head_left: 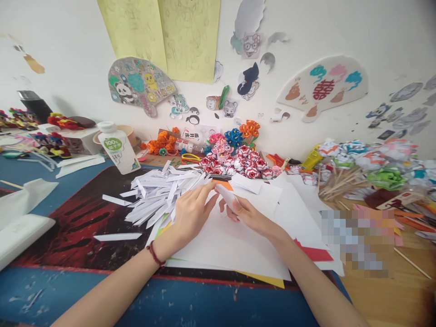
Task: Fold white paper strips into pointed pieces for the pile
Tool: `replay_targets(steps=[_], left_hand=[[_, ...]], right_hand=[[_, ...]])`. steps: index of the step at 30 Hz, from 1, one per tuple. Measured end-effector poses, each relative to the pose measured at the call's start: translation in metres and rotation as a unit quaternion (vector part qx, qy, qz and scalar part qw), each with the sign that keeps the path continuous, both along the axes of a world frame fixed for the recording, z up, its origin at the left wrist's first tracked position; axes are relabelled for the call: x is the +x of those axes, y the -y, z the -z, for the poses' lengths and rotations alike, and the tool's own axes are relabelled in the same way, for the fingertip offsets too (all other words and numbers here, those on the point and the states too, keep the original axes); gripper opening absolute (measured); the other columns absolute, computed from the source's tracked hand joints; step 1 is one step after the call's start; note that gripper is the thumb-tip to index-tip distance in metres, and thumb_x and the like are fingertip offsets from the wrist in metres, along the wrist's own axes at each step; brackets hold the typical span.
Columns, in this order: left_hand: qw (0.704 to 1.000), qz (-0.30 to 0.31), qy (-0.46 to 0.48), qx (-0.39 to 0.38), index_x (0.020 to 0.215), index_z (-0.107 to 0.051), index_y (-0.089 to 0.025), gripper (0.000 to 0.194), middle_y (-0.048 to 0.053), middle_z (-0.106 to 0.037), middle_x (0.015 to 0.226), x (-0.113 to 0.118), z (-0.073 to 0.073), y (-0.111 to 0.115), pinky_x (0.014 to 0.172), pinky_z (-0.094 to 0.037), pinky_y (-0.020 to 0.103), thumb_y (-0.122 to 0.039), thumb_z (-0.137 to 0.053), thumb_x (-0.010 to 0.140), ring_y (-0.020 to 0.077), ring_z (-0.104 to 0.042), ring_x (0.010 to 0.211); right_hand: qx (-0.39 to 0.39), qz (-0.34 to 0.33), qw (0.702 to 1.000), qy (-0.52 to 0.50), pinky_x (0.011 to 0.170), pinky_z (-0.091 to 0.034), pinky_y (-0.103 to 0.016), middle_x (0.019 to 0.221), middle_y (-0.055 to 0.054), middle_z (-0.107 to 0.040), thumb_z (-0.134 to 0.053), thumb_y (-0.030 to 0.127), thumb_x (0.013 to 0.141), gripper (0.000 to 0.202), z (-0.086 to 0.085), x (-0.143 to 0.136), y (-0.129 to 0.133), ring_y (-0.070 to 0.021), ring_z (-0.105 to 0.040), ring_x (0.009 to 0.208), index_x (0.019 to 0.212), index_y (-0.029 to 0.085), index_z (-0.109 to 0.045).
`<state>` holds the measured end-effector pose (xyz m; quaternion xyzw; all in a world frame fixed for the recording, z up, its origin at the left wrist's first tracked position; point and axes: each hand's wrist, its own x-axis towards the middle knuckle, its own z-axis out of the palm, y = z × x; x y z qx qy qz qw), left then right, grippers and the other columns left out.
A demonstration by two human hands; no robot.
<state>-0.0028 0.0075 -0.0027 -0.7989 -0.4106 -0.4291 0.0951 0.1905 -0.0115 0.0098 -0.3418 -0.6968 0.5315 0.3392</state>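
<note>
Forearms (306, 272) slant in from the lower corners of the frame. At its centre, the right hand (250, 218) pinches the lower right end of a folded white paper (226, 192), thumb on top; its long axis runs to the upper left, where the left hand (190, 215) meets the far end with its fingertips. Whether the left grip is closed, one cannot tell. White sheets (235, 250) lie underneath.

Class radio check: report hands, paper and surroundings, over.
Right hand gripping white paper. Left hand at its far end. Paper strips heaped beside left hand; white sheets underneath. Over.
</note>
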Motion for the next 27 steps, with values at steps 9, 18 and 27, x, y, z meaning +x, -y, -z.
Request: replay_targets(steps=[9, 18, 27], left_hand=[[0.999, -0.011, -0.007, 0.031, 0.119, -0.057, -0.021, 0.030, 0.002, -0.073, 0.088, 0.0007, -0.0005, 0.0009, 0.064, -0.043, 0.025, -0.028, -0.055, 0.090, 0.0136, -0.065, 0.067], [0.999, 0.002, -0.032, 0.005, 0.125, -0.055, -0.024, 0.034, 0.001, -0.072, 0.085, 0.0005, -0.0008, 0.0006, 0.065, -0.043, 0.026, -0.027, -0.053, 0.091, 0.0139, -0.063, 0.066], [1.000, -0.002, -0.005, -0.006, 0.124, -0.056, -0.023, 0.034, 0.001, -0.073, 0.087, 0.0040, -0.0008, 0.0025, 0.064, -0.043, 0.025, -0.028, -0.053, 0.091, 0.0131, -0.064, 0.065]], right_hand=[[-0.009, 0.025, 1.000, -0.002, 0.055, -0.030, -0.027, 0.060, 0.004, -0.034, -0.025, 0.057, 0.095, 0.051, 0.0016, 0.0014, -0.0003, -0.0111, -0.030, 0.054, 0.091, 0.016, -0.056], [-0.017, 0.020, 1.000, 0.002, 0.054, -0.028, -0.027, 0.061, 0.004, -0.031, -0.025, 0.056, 0.095, 0.051, 0.0001, 0.0016, 0.0005, -0.0112, -0.029, 0.055, 0.090, 0.016, -0.055], [-0.006, 0.027, 1.000, 0.013, 0.054, -0.027, -0.026, 0.062, 0.004, -0.030, -0.025, 0.059, 0.094, 0.053, -0.0009, 0.0020, 0.0011, -0.0110, -0.028, 0.055, 0.089, 0.015, -0.055]])
